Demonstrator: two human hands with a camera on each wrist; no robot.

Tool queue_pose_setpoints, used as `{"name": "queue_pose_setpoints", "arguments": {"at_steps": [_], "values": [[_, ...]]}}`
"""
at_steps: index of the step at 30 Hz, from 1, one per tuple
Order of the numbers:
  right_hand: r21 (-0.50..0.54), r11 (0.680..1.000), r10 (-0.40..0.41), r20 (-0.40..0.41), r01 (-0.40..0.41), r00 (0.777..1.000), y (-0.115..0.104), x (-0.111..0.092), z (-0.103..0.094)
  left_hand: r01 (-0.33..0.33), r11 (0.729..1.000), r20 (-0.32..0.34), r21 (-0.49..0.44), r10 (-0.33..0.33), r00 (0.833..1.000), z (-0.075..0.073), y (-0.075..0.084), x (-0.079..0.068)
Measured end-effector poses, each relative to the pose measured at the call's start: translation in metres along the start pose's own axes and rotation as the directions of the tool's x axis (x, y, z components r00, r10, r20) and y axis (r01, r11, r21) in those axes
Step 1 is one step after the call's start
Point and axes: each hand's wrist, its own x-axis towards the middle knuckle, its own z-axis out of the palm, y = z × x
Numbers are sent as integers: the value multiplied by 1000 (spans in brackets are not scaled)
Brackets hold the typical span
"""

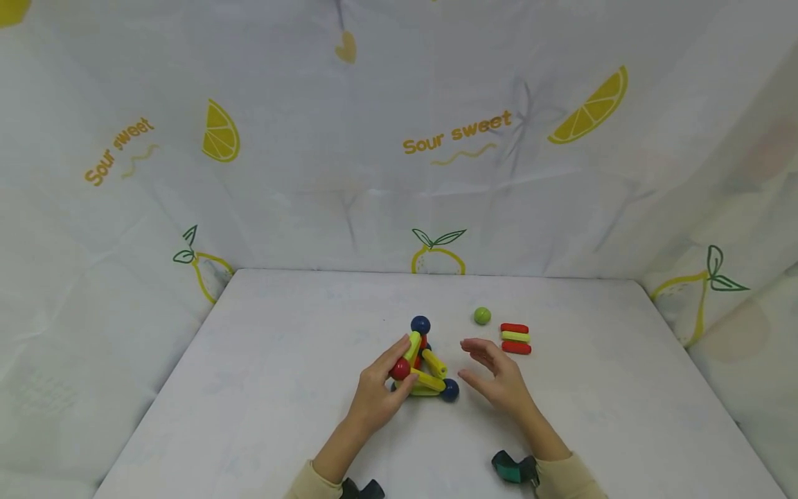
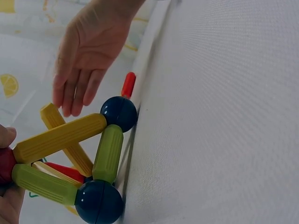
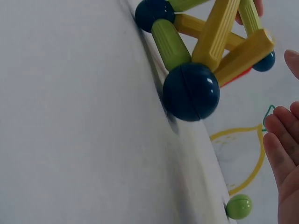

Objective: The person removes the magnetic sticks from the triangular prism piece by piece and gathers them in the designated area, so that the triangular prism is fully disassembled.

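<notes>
My left hand (image 1: 376, 394) holds a frame of magnetic sticks and balls by its red ball (image 1: 400, 369), with fingers and thumb on either side. Yellow and green sticks join that ball to blue balls, one at the far tip (image 1: 420, 324) and another at the near right (image 1: 449, 390). One yellow stick (image 1: 434, 363) has a free end pointing out of the frame. In the left wrist view a green stick (image 2: 108, 154) links two blue balls at the tabletop. To the right of the frame, my right hand (image 1: 503, 380) hovers apart from it, fingers extended and holding nothing.
Behind the right hand lie a loose green ball (image 1: 482, 316) and a stack of sticks: a red stick (image 1: 514, 328), a yellow-green stick (image 1: 516, 337) and another red stick (image 1: 516, 348). A printed cloth (image 1: 349, 208) hangs behind the white table (image 1: 249, 416).
</notes>
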Motion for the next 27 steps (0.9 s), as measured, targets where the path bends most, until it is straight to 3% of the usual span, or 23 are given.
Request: {"name": "queue_pose_setpoints", "arguments": {"at_steps": [12,20,27], "values": [[58,998,-8,66,4,998,-18,-4,21,-14,1000,-7,9,14,1000,0,-1,0],[-134,976,-172,17,172,985,-23,-4,35,-33,999,-7,31,33,999,-1,0,-1],[-276,937,-233,-37,215,972,-25,-5,34,-36,998,-11,41,37,999,0,1,0]]}}
